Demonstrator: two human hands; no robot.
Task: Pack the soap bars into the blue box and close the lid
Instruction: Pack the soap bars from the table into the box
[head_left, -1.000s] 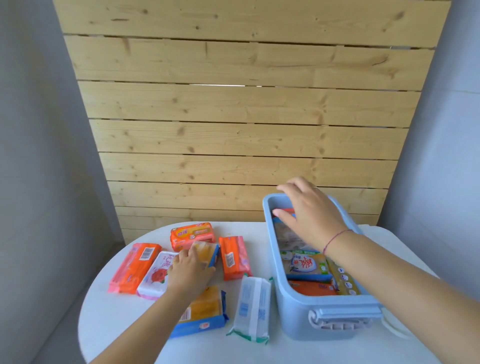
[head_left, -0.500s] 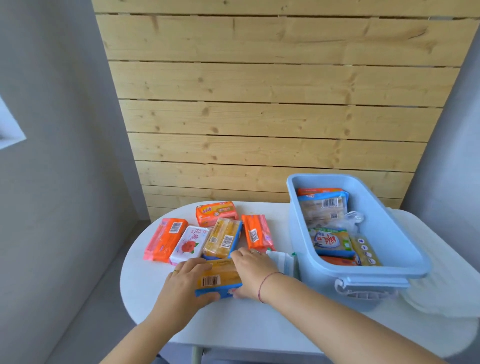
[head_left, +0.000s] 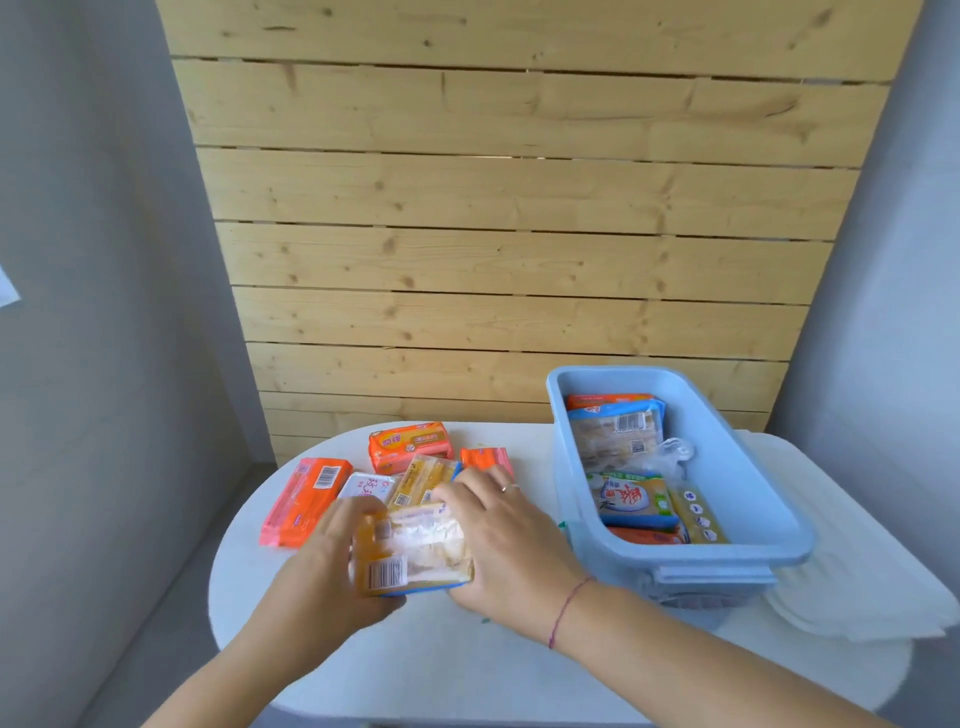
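A yellow soap bar (head_left: 413, 556) in clear wrap with a barcode is lifted just above the white table (head_left: 467, 670). My left hand (head_left: 332, 571) grips its left end and my right hand (head_left: 498, 540) grips its right end. Behind them lie a second yellow bar (head_left: 423, 478), a white bar (head_left: 366, 487), a long orange-pink bar (head_left: 306, 499), an orange bar (head_left: 408, 446) and another orange bar (head_left: 485, 457), partly hidden by my right hand. The open blue box (head_left: 753, 499) stands to the right with several wrapped soap bars (head_left: 631, 499) inside.
A white lid or cloth (head_left: 852, 587) lies under and to the right of the box. A wooden plank wall (head_left: 493, 234) rises behind the table, with grey walls on both sides. The table's round left edge is close to the long orange-pink bar.
My right hand left the box and came to the table's left side. Both hands took hold of the near yellow bar and raised it off the table.
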